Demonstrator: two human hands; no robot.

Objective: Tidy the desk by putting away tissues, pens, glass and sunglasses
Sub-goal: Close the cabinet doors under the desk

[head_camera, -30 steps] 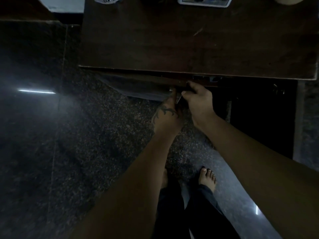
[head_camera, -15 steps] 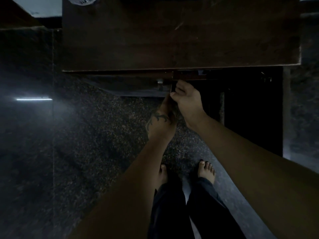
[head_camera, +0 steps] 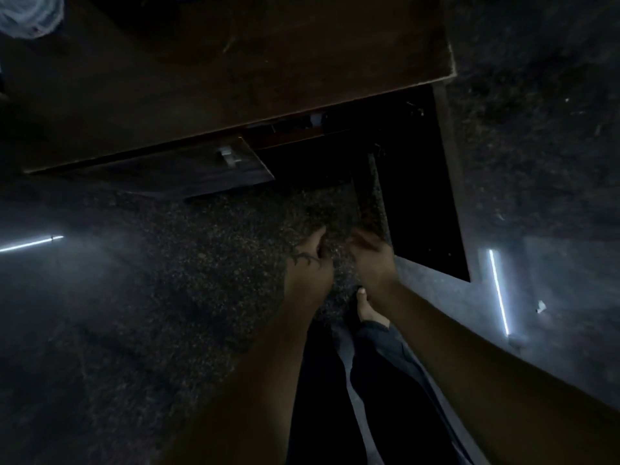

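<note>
Both hands have drawn back from the desk's front edge, where half a second ago they were pressed together at the drawer, and the view has swung so that the desk point(head_camera: 235, 72) now sits tilted across the upper part of the frame. At lower centre the left hand point(head_camera: 310, 260), marked with a dark tattoo, hangs over the speckled floor point(head_camera: 188, 263) with its fingers loosely curled and nothing visible in them. Just beside it to the right, the right hand point(head_camera: 370, 256) is blurred, its fingers half bent; whether it holds anything cannot be told. The two hands are close but not touching, and both forearms reach up from the bottom of the frame. Well above them, at centre left, the drawer front point(head_camera: 188, 169) with its small pale knob point(head_camera: 227, 156) sits under the desk edge. In the upper left corner a pale, crumpled shape that may be tissues point(head_camera: 28, 15) lies on the desk top, far from either hand. A bare foot point(head_camera: 365, 305) shows just below the right hand, with dark trousers point(head_camera: 379, 380) beneath it.
</note>
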